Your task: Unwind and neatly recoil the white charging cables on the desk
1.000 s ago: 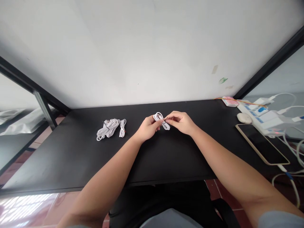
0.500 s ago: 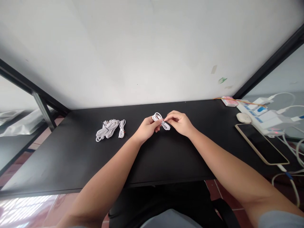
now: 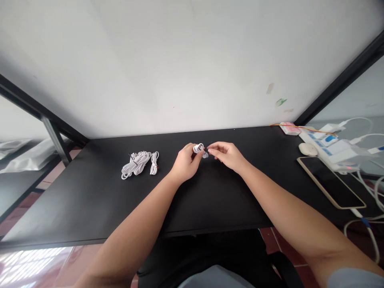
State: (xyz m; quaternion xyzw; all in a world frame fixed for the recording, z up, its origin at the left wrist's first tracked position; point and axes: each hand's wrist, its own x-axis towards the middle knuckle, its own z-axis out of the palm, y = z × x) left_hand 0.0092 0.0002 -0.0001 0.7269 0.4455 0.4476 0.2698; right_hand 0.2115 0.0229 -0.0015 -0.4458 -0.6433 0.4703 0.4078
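Head camera view: a coil of white cable [image 3: 198, 148] is held over the rear half of a black tabletop [image 3: 210, 200], between a person's two bare hands. Dark surface stretches from the coil back to the pale wall [image 3: 180, 80] and forward to the table's near edge, which passes beneath both forearms. A larger white cable bundle [image 3: 136, 163] and a slimmer bundle [image 3: 154, 163] lie side by side to the left, well apart from the coil. Black tabletop also spans the stretch from the right hand [image 3: 225, 153] to a phone [image 3: 331, 182], a white rounded case [image 3: 308, 149] and a loaded power strip [image 3: 312, 139] along the right side.

The left hand [image 3: 184, 162] grasps the coil, thumb on the near side, other fingers largely hidden behind it. Opposite, the right hand angles inward with thumb and forefinger drawn together just beside the coil's right end; whether they pinch the small dark strand there cannot be told. Both forearms slant in from the lower corners, converging at the cable.
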